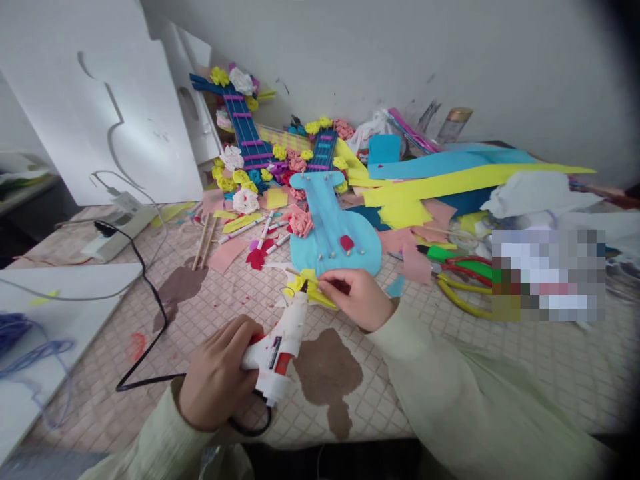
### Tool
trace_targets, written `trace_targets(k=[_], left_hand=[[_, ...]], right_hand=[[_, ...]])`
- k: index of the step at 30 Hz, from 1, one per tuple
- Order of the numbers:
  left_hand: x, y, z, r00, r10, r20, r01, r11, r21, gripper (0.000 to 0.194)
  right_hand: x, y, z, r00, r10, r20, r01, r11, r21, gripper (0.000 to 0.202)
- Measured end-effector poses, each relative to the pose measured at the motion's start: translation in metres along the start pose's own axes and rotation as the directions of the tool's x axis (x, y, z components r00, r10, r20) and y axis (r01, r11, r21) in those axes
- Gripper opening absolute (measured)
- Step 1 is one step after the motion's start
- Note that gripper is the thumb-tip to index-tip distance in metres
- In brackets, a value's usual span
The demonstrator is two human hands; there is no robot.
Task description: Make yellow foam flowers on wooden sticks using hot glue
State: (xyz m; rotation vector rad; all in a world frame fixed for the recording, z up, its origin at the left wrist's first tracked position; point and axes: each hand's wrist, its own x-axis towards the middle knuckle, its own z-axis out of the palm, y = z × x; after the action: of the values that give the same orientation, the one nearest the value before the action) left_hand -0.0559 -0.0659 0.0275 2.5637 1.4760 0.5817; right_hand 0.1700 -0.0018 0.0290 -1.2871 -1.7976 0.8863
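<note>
Near edge: brown patch (327, 367) on the patterned surface (390, 407), between the forearms. Left hand (220, 370) is curled around the handle of a white glue gun (286, 337), its black cord (150, 382) looping off leftward. The gun points away from the body, its dark nozzle at the yellow paper (316, 293).

Yellow paper lies ahead of the left hand and just left of the right hand (357, 297), at its fingertips. Right thumb and forefinger are drawn together at the paper's upper edge, apparently pinching it; exact grip cannot be told.

Just beyond: blue guitar cutout (369, 243), flat, with strings and a red spot. Left of it, a pink paper flower (300, 222), markers (265, 230) and wooden sticks (203, 243). Right, red-handled scissors (465, 261).

Farther back: long yellow strip (480, 181), dark blue guitar neck (245, 130) amid paper flowers, and white board (135, 100) at left.
</note>
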Motion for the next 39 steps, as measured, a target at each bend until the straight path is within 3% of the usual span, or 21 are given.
trace_targets(k=[39], left_hand=[[-0.0013, -0.0043, 0.0023, 1.000, -0.011, 0.019, 0.011, 1.000, 0.001, 0.008]], right_hand=[[0.0005, -0.0007, 0.0000, 1.000, 0.007, 0.007, -0.007, 1.000, -0.026, 0.014]])
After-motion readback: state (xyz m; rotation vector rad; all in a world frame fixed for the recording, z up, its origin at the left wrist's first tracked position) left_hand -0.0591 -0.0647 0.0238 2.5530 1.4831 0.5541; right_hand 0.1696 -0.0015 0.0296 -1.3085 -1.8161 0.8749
